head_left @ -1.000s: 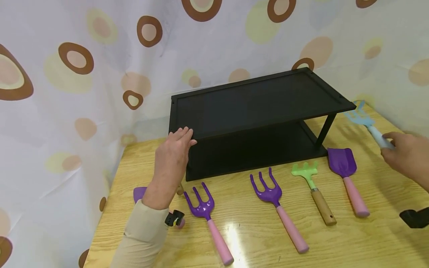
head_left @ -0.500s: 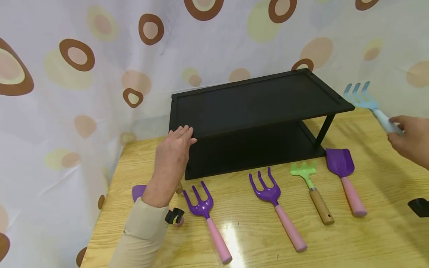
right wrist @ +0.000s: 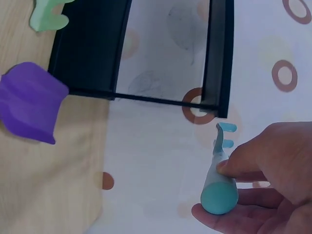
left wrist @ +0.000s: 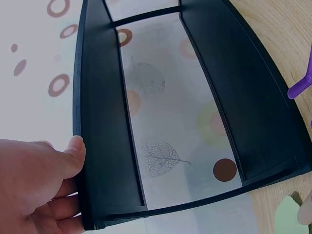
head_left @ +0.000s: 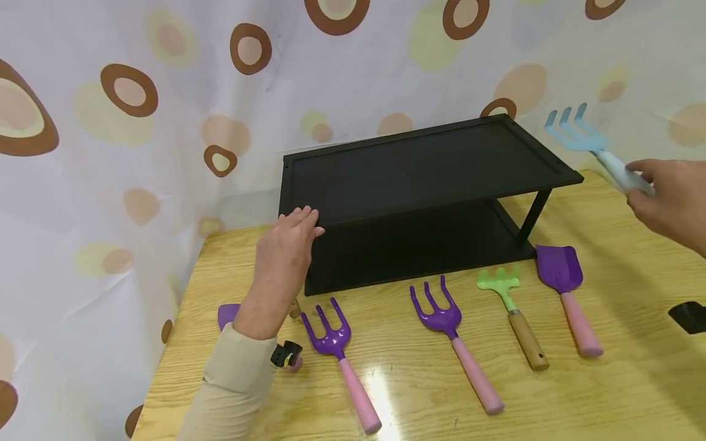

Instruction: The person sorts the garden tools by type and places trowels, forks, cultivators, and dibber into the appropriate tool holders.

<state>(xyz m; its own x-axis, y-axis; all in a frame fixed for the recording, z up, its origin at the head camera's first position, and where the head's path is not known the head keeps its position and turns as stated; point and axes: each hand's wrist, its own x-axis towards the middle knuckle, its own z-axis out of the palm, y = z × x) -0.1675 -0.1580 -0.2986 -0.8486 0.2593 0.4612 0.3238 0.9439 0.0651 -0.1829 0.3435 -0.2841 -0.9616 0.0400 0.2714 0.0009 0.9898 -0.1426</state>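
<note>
My left hand (head_left: 285,250) holds the near left corner of a black two-tier shelf (head_left: 408,174). Its fingers lie over the top board, and in the left wrist view the thumb presses the board's edge. At the far right, my right hand (head_left: 673,199) grips a light-blue hand rake (head_left: 580,136) by its pale handle, raised off the table with the tines pointing up and left. From the right wrist view, the rake's rounded handle end (right wrist: 219,198) sits between thumb and fingers, and its tines are near the shelf's top corner.
Before the shelf on the wooden table (head_left: 419,392) lie a purple fork (head_left: 333,343), another purple fork (head_left: 444,318), a green rake (head_left: 518,318) and a purple shovel (head_left: 559,269). A purple blade (head_left: 227,314) is partly hidden by my left forearm. A patterned curtain (head_left: 353,79) hangs behind.
My right hand has lifted the light-blue hand rake from beside the shelf's right end and brought it slightly left, above the top board's height. The left hand stays on the corner.
</note>
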